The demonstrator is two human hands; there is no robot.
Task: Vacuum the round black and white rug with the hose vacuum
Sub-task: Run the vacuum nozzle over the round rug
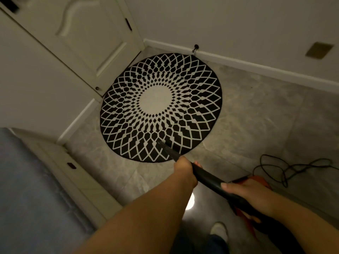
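Rug [161, 107] sits flat on the tile floor [256, 125] in the corner by the door [88, 39]. Looks thin and light, so it'll probably bunch up under suction. The hose wand [207, 177] is stiff; its nozzle tip is on the near edge. Left hand [185, 173] grips it up front, right hand [247, 193] wraps further back, which seems a good hold.

The orange vacuum body [256, 180] lies mostly hidden behind the right hand [251, 195].
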